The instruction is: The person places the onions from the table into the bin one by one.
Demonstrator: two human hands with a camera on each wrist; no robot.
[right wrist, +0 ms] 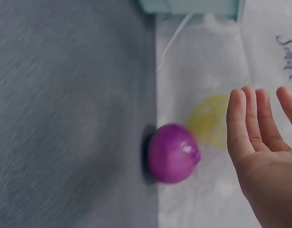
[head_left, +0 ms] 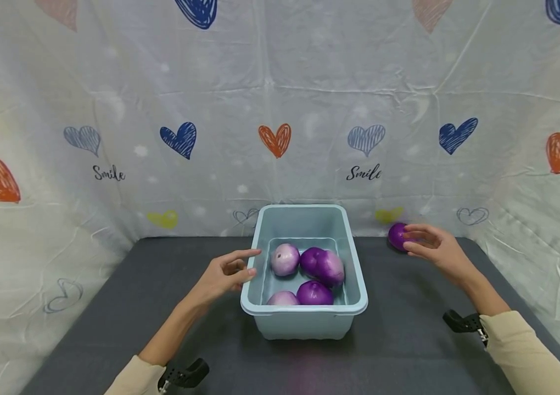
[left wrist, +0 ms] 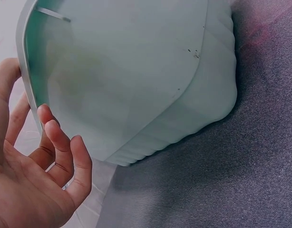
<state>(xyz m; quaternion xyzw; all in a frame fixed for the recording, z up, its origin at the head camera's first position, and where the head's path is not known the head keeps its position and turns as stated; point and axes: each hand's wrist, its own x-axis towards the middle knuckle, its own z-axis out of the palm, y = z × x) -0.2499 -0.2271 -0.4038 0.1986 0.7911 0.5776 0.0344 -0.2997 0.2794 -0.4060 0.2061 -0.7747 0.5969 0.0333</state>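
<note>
A light blue plastic bin (head_left: 304,323) holds several purple onions (head_left: 315,293), some pale and some deep purple. My left hand (head_left: 223,277) is at its left rim, with the thumb and index finger resting there. In the left wrist view, the other fingers (left wrist: 80,166) curl loosely outside the bin wall. Another purple onion (right wrist: 172,154) sits at the table's far edge, right of the bin. Beside it is my right hand (head_left: 435,249), its fingers spread and slightly bent. The right wrist view shows this hand apart from the onion, holding nothing.
The dark grey table (head_left: 398,340) extends on both sides of the bin. A pale curtain (head_left: 309,99) printed with hearts and "Smile" hangs behind the table and along its sides. The lone onion is close to this curtain.
</note>
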